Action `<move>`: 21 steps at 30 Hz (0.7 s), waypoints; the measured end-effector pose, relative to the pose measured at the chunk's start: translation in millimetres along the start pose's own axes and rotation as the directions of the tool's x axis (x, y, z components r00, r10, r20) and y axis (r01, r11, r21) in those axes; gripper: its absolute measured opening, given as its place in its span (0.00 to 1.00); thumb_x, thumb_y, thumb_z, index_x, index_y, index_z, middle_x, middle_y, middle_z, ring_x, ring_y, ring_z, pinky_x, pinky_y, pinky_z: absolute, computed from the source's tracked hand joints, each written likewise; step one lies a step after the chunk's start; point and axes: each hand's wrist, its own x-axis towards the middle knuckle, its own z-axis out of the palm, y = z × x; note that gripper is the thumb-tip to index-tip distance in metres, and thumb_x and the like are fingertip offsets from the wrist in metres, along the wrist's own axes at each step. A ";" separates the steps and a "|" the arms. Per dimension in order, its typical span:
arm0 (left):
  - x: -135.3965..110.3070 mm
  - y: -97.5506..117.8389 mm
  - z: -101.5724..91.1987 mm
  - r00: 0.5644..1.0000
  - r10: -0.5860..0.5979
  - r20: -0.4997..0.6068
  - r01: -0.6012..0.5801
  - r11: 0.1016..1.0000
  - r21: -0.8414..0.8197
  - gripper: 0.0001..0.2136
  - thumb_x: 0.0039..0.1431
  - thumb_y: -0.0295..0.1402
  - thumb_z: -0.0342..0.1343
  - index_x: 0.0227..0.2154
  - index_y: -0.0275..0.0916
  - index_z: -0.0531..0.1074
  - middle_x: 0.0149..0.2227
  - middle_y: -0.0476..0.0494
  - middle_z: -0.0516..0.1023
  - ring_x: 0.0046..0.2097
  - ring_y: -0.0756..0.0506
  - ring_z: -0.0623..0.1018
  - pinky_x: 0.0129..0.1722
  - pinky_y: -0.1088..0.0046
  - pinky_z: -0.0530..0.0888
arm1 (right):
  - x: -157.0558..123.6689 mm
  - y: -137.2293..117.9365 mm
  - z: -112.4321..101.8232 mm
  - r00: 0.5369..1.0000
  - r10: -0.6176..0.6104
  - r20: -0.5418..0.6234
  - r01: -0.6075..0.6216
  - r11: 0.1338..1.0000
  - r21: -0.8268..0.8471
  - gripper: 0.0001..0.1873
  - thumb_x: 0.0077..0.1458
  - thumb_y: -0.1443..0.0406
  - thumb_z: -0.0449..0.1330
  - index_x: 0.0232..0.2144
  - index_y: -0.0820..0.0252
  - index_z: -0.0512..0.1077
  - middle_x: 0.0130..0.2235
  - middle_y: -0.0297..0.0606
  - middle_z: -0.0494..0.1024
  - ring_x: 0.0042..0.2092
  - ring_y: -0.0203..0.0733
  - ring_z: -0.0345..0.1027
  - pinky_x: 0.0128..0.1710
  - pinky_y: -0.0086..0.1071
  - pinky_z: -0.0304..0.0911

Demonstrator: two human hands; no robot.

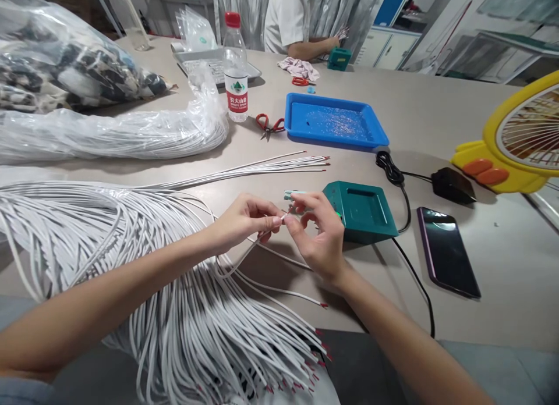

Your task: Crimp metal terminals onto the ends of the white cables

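My left hand [244,221] pinches the end of a thin white wire [236,265] that loops down toward the table. My right hand [317,233] pinches the same wire tip from the other side, fingertips almost touching the left ones. Both hands hover just in front of a small green machine [364,210]. A large bundle of white wires [131,265] with red tips fans over the table under my left forearm. A few separate wires [271,165] lie beyond the hands.
A blue tray [334,123], red scissors [268,124] and a water bottle [236,67] stand further back. A phone [448,251], a black pedal [452,185] with cable, and a yellow fan [515,140] are on the right. Bagged wires [109,131] lie left. Another person [305,21] sits opposite.
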 end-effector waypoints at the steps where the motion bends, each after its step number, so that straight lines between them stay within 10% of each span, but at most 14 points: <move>1: 0.0 -0.2 -0.3 1.000 -0.004 -0.005 0.004 1.000 -0.005 0.08 0.52 0.33 0.60 0.27 0.31 0.76 0.21 0.50 0.69 0.21 0.54 0.68 0.23 0.78 0.63 | 0.2 0.4 -0.1 1.000 0.002 0.004 -0.001 1.000 -0.005 0.17 0.52 0.70 0.59 0.45 0.56 0.69 0.38 0.38 0.69 0.37 0.37 0.65 0.26 0.29 0.62; 21: 0.7 -0.7 1.7 0.998 -0.039 0.039 0.045 0.986 -0.161 0.08 0.53 0.32 0.60 0.28 0.30 0.75 0.22 0.49 0.71 0.23 0.54 0.71 0.26 0.78 0.66 | 2.1 -1.2 0.2 0.993 -0.084 -0.086 0.077 0.994 -0.083 0.03 0.51 0.70 0.61 0.29 0.59 0.72 0.30 0.36 0.71 0.31 0.36 0.64 0.25 0.30 0.60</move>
